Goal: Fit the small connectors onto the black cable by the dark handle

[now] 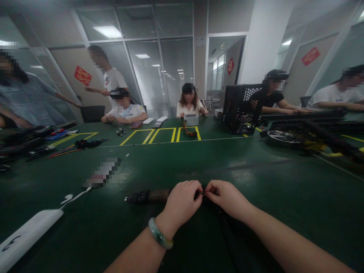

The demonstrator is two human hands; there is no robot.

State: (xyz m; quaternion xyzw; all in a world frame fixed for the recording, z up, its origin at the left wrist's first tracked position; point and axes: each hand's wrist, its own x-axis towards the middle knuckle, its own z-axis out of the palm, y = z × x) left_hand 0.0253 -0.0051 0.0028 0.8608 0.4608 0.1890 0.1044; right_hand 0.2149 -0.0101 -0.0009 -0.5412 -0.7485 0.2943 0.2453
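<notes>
A dark electric screwdriver (155, 196) lies across the green table in front of me, its metal tip pointing left. My left hand (183, 199) is wrapped round its back end, with thumb and forefinger bent close to the right hand. My right hand (224, 195) is closed in a pinch at the tail of the tool, fingertips almost touching the left ones. A tiny dark piece with a glint shows between the two hands; its kind is too small to tell. Below the right hand something black, perhaps a cord or cloth, blends into shadow.
A white power bank (31, 231) with a cable runs to a phone (104, 172) on my left. Cable bundles (88, 143) lie beyond. A black computer case (241, 108) stands across the table (159, 161); dark metal parts (313, 132) lie at right. Several people work around it.
</notes>
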